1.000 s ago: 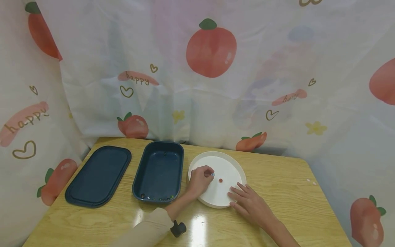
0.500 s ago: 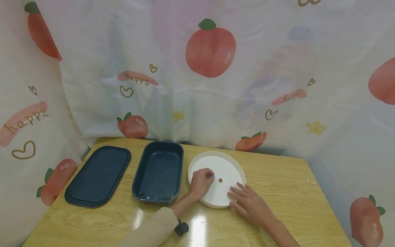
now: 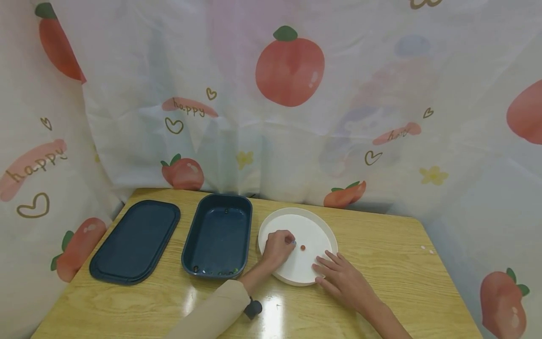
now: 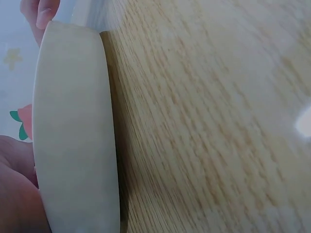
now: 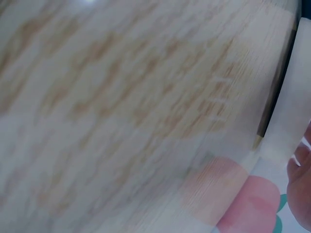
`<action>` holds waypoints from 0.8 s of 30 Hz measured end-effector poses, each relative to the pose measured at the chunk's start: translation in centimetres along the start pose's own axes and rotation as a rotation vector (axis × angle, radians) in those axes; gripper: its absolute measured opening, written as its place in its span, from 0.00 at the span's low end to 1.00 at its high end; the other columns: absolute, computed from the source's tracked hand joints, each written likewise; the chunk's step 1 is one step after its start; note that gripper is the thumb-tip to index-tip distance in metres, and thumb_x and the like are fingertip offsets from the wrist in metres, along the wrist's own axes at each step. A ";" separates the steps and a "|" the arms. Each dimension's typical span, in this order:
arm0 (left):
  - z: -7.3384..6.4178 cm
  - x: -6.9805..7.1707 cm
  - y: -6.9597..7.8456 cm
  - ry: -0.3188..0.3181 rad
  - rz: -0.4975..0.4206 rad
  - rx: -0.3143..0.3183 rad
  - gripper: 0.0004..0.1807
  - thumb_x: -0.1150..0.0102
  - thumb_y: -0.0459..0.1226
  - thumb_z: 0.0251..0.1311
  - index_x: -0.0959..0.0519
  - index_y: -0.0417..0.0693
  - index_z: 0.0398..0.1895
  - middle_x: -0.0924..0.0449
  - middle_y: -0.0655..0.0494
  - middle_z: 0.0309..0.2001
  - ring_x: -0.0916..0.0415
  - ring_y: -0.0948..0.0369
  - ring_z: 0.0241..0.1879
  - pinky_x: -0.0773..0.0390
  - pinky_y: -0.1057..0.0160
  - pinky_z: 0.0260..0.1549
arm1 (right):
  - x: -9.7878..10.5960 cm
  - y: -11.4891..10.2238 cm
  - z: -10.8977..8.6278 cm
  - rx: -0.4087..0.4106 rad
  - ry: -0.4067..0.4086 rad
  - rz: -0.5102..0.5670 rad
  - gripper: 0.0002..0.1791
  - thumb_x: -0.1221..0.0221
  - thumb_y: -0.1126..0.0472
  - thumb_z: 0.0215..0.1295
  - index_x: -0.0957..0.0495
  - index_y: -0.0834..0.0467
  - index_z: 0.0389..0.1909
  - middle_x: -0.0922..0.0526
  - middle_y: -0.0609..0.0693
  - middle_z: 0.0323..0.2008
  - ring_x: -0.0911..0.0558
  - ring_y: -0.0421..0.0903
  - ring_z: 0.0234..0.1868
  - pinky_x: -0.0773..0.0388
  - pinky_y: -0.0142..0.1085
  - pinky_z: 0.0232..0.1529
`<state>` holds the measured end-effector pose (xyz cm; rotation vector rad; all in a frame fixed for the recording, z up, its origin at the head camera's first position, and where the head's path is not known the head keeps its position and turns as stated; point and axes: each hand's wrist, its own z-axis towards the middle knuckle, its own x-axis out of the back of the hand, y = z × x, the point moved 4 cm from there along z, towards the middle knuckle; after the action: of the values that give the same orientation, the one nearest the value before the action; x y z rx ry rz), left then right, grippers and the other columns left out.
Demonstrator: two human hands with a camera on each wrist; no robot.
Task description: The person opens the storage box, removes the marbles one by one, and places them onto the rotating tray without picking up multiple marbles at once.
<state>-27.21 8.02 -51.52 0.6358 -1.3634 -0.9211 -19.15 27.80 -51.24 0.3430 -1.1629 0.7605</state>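
In the head view my left hand (image 3: 278, 248) reaches over the left side of a round white tray (image 3: 296, 273) with a raised rim. Thumb and forefinger pinch a small bluish marble (image 3: 294, 242), mostly covered by the fingertips. Just right of it, a reddish-brown marble (image 3: 302, 247) lies on the tray floor. My right hand (image 3: 345, 281) lies over the tray's lower right rim, its fingers spread and relaxed. The left wrist view shows the tray's outer wall (image 4: 75, 126) up close, hiding most of the left hand (image 4: 17, 189).
Left of the tray stands a deep dark blue box (image 3: 218, 235); several small marbles lie along its near end and one at its far end. Its flat dark blue lid (image 3: 135, 242) lies farther left on the wooden table (image 3: 381, 254). A printed curtain (image 3: 296, 141) hangs behind.
My left hand has shifted slightly right and nearer on the tray, bringing the bluish marble closer to the reddish-brown one. The right hand has stayed still.
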 end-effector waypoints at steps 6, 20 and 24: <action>0.2 -0.1 0.0 -0.010 0.027 -0.006 0.03 0.32 0.27 0.56 0.14 0.41 0.33 0.18 0.57 0.29 0.21 0.63 0.32 0.22 0.68 0.32 | 0.0 0.0 -0.1 -0.002 0.003 -0.002 0.19 0.34 0.51 0.63 0.15 0.53 0.54 0.18 0.49 0.57 0.26 0.57 0.64 0.35 0.55 0.62; 0.4 -0.2 0.2 -0.007 0.061 -0.009 0.03 0.31 0.26 0.56 0.14 0.41 0.32 0.20 0.58 0.26 0.24 0.64 0.29 0.24 0.69 0.30 | 0.0 0.0 -0.1 -0.010 -0.004 -0.006 0.20 0.34 0.50 0.64 0.15 0.53 0.54 0.18 0.49 0.57 0.26 0.56 0.65 0.36 0.53 0.65; 0.5 -0.2 0.2 -0.017 0.057 -0.004 0.04 0.32 0.25 0.55 0.14 0.41 0.32 0.20 0.58 0.26 0.24 0.65 0.28 0.23 0.69 0.30 | 0.0 0.1 -0.1 -0.015 -0.009 -0.003 0.20 0.34 0.50 0.64 0.15 0.52 0.55 0.18 0.49 0.58 0.26 0.56 0.65 0.40 0.49 0.67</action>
<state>-27.61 8.40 -51.40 0.5847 -1.3873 -0.8850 -19.11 27.92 -51.30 0.3356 -1.1754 0.7474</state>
